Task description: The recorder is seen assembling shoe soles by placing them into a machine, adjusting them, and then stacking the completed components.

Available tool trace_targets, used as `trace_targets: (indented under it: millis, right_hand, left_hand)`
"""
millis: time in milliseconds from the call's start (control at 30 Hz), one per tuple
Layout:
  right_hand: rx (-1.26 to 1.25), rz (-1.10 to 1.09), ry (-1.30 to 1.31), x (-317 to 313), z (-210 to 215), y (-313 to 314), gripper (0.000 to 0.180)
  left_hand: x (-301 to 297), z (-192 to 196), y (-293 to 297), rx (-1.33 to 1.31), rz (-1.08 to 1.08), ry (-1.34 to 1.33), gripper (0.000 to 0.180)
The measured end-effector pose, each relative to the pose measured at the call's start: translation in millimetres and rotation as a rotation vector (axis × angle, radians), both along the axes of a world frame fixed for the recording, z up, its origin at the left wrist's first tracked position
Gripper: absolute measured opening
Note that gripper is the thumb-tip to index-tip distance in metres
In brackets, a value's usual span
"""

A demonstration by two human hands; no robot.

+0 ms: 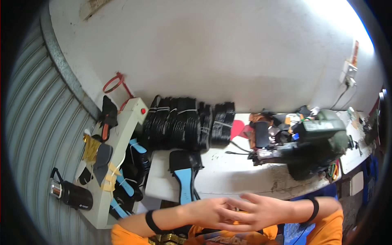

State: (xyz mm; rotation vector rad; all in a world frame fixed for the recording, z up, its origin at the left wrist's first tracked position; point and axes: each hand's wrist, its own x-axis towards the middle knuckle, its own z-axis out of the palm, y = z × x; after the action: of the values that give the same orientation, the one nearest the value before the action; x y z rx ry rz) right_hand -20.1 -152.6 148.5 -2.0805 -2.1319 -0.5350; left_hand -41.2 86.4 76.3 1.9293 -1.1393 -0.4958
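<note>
My left hand (205, 213) and my right hand (261, 211) meet in front of my body, low in the picture. Their fingers are stretched out and overlap, touching each other, and I see nothing held in either. The right fingers cover part of the left ones. Just beyond my left hand, a black piece (184, 160) with a light blue strip (185, 183) lies on the white table (220, 179), overhanging its near edge. Tied stacks of flat black pieces (175, 126) stand behind it. A dark green sewing machine (318, 143) is on the right.
On the left, a pale narrow stand (130, 122) with a red button carries scraps and tape. More blue-and-black pieces (125, 185) sit beside it. A black flask (73, 195) is near the corrugated shutter (34, 122). Assorted scraps (265, 130) lie left of the machine.
</note>
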Motion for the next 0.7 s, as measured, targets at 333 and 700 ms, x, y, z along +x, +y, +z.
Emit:
trace_targets:
  millis: [333, 700]
  right_hand:
    - [0.406, -0.768, 0.61, 20, -200, -78, 0.006]
    - [0.302, -0.702, 0.931, 38, -220, -8, 0.012]
  left_hand:
    - [-44, -120, 76, 0.2, 1.57, -0.098, 0.112]
    - [-11, -114, 46, 0.777, 1.375, 0.041, 0.125]
